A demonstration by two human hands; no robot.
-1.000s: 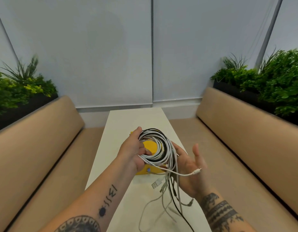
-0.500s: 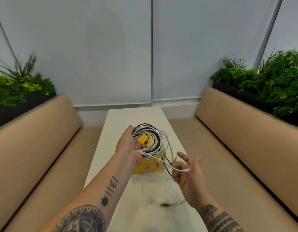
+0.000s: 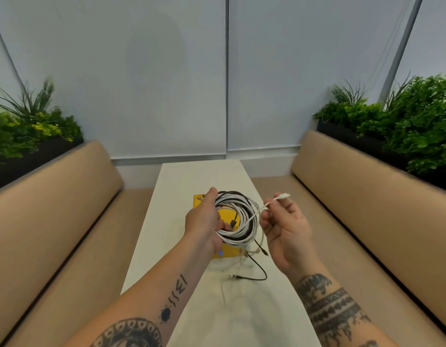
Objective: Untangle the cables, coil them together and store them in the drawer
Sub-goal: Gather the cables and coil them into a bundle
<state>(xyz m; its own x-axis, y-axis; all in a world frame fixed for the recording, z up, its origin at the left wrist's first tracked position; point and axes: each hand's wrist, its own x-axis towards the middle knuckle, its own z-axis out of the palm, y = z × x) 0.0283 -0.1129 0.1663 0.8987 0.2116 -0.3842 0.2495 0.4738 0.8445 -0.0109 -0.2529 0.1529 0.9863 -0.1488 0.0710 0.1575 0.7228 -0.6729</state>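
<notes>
In the head view, your right hand (image 3: pixel 287 229) has come up level with the coil (image 3: pixel 242 221), bringing the white cable end (image 3: pixel 283 196) with it. It pinches that end. Your left hand (image 3: pixel 204 221) grips the coil's left rim, above the yellow drawer box (image 3: pixel 229 252). The tail runs left and down into the coil.

Bright, even daylight diffuses through the pale blinds (image 3: pixel 167 83); only faint shadows on the table (image 3: pixel 192 176). Wide-angle bowing at the edges, benches (image 3: pixel 367 209) smeared, loose cable ends (image 3: pixel 252 278) soft.
</notes>
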